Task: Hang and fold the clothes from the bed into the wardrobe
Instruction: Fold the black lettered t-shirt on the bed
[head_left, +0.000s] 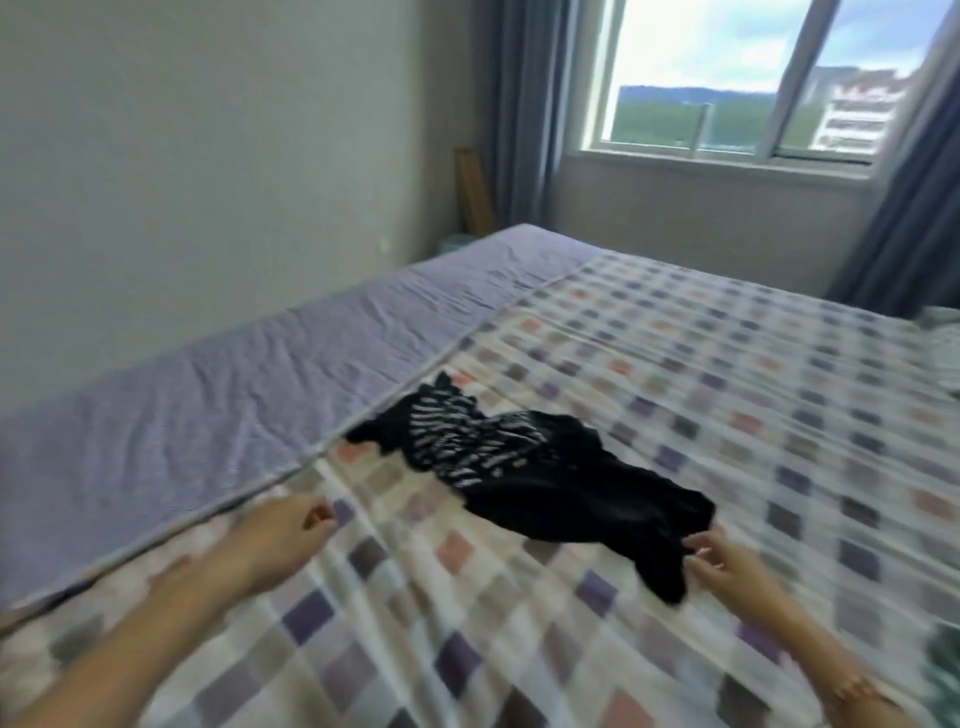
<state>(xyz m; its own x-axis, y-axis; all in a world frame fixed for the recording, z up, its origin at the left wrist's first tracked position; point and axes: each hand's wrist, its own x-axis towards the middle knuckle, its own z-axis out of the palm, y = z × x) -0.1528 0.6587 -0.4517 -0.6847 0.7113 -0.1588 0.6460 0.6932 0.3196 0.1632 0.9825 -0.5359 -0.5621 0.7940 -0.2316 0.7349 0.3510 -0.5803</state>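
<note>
Single head view, wide-angle, tilted; looks forward-down, close over bed (675, 364), toward window (727, 78).

One bed (779, 364) was in view, and it bore two covers: one checked spread (467, 597) and one plain lilac sheet (234, 389). One black garment (545, 467) with white print lay on it. Two bare grips showed, the left grip (291, 525) and the right grip (727, 564). There was one window (701, 78), two curtains, the left curtain (524, 104) and the right curtain (914, 218), and one wooden board (472, 192).
</note>
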